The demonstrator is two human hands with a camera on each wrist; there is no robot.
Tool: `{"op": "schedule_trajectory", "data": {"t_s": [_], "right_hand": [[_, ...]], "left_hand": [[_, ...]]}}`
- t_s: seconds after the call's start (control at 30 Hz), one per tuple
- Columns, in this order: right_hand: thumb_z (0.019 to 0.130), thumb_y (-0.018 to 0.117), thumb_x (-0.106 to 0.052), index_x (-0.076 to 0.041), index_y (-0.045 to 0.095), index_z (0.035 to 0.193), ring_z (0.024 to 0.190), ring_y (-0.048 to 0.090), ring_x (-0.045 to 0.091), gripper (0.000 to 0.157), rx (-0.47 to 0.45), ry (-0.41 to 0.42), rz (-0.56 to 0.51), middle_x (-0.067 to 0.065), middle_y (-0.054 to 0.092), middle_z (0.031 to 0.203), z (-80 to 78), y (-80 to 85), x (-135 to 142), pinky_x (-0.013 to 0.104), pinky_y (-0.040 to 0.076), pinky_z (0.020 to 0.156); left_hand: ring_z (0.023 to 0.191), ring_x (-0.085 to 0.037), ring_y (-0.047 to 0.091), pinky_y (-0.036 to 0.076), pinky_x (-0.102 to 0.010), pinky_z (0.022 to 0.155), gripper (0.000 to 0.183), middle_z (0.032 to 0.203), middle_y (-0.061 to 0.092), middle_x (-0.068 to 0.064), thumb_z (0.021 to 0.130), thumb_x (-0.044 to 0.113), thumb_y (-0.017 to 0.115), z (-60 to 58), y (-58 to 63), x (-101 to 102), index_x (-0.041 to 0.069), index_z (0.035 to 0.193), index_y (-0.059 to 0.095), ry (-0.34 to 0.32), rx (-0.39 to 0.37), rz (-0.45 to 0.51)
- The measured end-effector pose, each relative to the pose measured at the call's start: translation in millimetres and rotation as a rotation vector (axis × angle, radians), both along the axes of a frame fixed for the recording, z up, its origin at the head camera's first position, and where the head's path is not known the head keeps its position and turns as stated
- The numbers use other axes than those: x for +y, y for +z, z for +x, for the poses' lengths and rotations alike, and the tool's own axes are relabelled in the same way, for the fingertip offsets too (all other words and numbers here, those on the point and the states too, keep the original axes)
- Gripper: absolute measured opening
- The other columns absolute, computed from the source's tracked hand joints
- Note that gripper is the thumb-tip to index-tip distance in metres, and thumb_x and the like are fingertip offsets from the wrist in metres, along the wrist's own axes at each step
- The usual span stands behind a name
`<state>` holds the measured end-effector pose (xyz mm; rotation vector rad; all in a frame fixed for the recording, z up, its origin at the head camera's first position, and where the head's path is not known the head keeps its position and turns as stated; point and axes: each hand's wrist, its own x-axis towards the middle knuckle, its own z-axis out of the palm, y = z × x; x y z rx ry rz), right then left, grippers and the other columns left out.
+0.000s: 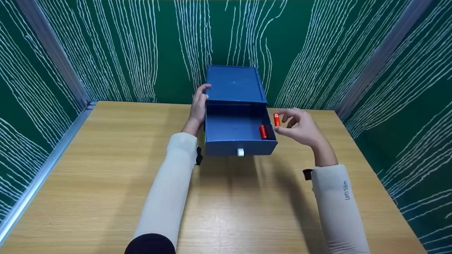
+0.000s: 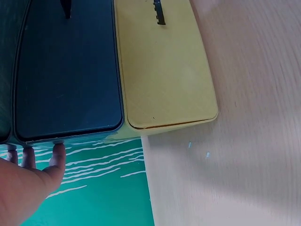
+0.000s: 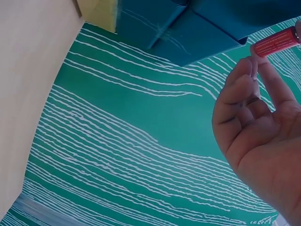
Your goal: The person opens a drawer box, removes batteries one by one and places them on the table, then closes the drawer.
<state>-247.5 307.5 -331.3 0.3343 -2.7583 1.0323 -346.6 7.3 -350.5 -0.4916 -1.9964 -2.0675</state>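
- Two pale fabric sleeves (image 1: 166, 197) lie nearest the head camera; the left hand (image 1: 198, 106), fingers extended, touches a smooth blue box (image 1: 233, 84); the right hand (image 1: 298, 127) pinches one red cylinder (image 1: 277, 120) between thumb and forefinger, just beside the pulled-out drawer (image 1: 231, 128), where a second red cylinder (image 1: 263, 132) lies front right; one white knob (image 1: 241, 152) fronts it
- Left wrist view alone shows a whole rounded yellow panel (image 2: 167, 70), with three left fingers at a blue edge
- Right wrist view adds the held cylinder's printing
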Motion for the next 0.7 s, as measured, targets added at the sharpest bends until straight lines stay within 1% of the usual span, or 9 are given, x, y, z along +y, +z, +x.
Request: {"op": "schedule_trajectory", "data": {"t_s": [0.13,0.3,0.5,0.7], "right_hand": [[0.068,0.070,-0.039,-0.024,0.056,0.113,0.073,0.049,0.021,0.049,-0.037,0.015,0.000,0.004,0.055,0.092,-2.2,-6.1,3,0.030,0.044,0.056],[0.070,0.069,-0.037,-0.025,0.056,0.112,0.072,0.050,0.023,0.046,-0.082,0.032,0.006,0.004,0.055,0.089,-4.3,-14.8,7,0.030,0.043,0.053],[0.070,0.069,-0.035,-0.029,0.055,0.111,0.074,0.049,0.023,0.044,-0.118,-0.002,0.019,0.003,0.055,0.090,-5.1,-25.5,12,0.030,0.043,0.055],[0.069,0.070,-0.035,-0.028,0.055,0.112,0.076,0.048,0.023,0.046,-0.133,-0.022,0.006,0.003,0.054,0.092,-6.0,-36.3,17,0.030,0.044,0.058]], "left_hand": [[0.118,-0.025,0.031,0.018,-0.036,0.100,0.042,0.134,0.035,-0.015,0.085,0.004,0.026,-0.2,-0.4,-1,-0.004,0.123,0.041,-0.009,0.007,0.011],[0.117,-0.023,0.031,0.019,-0.036,0.100,0.041,0.134,0.035,-0.014,0.085,0.004,0.026,0.3,-0.2,-2,-0.002,0.123,0.042,-0.010,0.005,0.006],[0.119,-0.021,0.031,0.020,-0.034,0.101,0.042,0.134,0.035,-0.012,0.085,0.005,0.026,-0.5,-0.4,0,-0.001,0.123,0.042,-0.011,-0.001,-0.006],[0.119,-0.021,0.030,0.020,-0.034,0.101,0.042,0.135,0.035,-0.011,0.085,0.006,0.026,-1.5,-2.0,0,0.001,0.124,0.042,0.000,-0.010,-0.017]]}}
